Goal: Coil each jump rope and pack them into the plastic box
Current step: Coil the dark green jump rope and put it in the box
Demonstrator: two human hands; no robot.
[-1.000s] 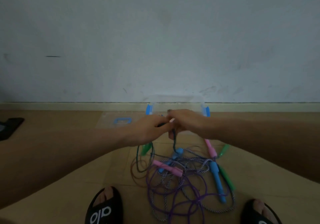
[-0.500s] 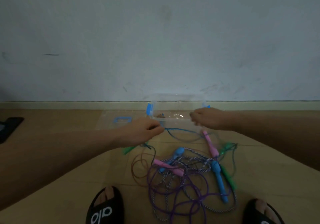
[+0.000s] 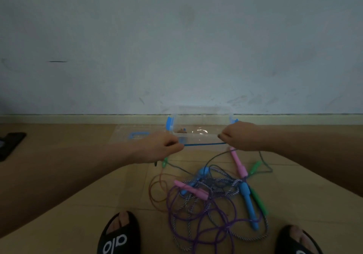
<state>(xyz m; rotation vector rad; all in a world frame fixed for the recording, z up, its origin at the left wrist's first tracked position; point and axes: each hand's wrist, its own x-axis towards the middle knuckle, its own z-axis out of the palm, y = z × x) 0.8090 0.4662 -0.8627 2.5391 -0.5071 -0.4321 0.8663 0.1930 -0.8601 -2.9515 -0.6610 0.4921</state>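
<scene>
A green handle [image 3: 164, 161] is clenched in the left hand [image 3: 160, 148], and a blue cord [image 3: 204, 144] is drawn taut to the right hand [image 3: 240, 138], pinched shut on it, likely to measure one loop. The plastic box [image 3: 202, 114] stands open just behind; the other ropes [image 3: 212, 200] lie tangled on the floor [image 3: 68, 214].

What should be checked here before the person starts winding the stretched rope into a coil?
1. Both ends of the span gripped: left hand and right hand each pinch the blue cord. Ok.
2. Cord taut between hands: runs straight. Ok.
3. Cord free of the rope pile: its trailing part drops into the tangle. Not ok.
4. Plastic box open: lid lies beside it on the floor. Ok.
5. Room in the box: something small sits inside, contents unclear. Cannot tell.
</scene>
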